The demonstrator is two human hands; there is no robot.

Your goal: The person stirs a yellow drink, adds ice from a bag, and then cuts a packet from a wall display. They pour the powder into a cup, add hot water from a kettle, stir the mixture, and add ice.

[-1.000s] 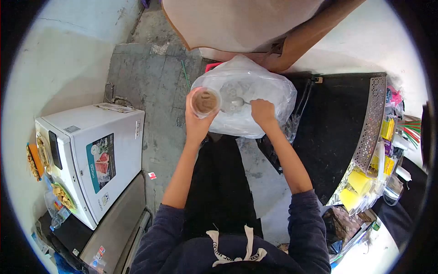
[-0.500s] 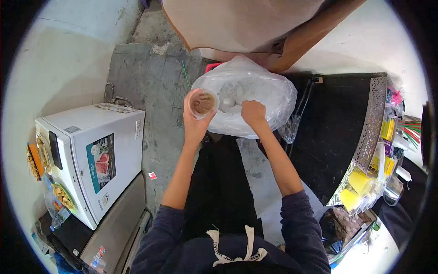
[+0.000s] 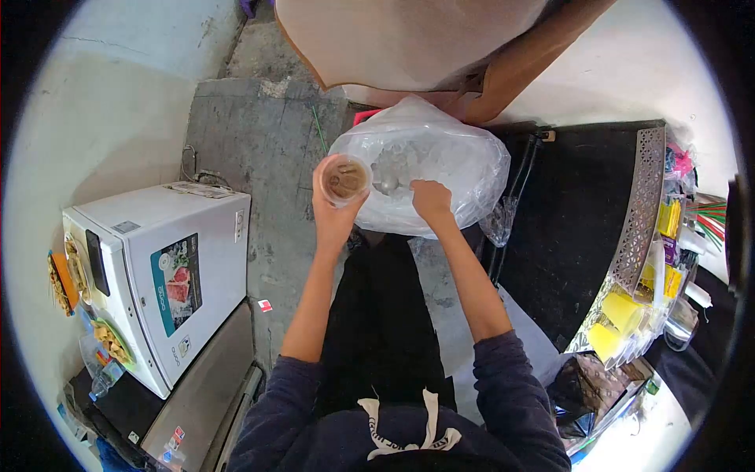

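Note:
A clear plastic cup (image 3: 346, 179) of brown drink is held upright in my left hand (image 3: 334, 223), its fingers wrapped round the side. Right of the cup, a large clear plastic bag (image 3: 472, 161) stands open with ice (image 3: 409, 157) inside. My right hand (image 3: 432, 200) is closed over the bag's near part, on a scoop (image 3: 388, 184) whose rounded metal end rests among the ice; its handle is mostly hidden by the fingers.
At the left stands a white freezer (image 3: 189, 267) with a phone (image 3: 98, 262) and plates of food on top. A black table (image 3: 582, 228) is at the right, beside a shelf of yellow cups (image 3: 621, 312) and straws (image 3: 710, 224). A brown-edged board (image 3: 409, 39) hangs ahead.
My right hand has shifted slightly left and down over the bag, and the scoop's end sits a little lower and further left. My left hand and the cup have moved slightly left.

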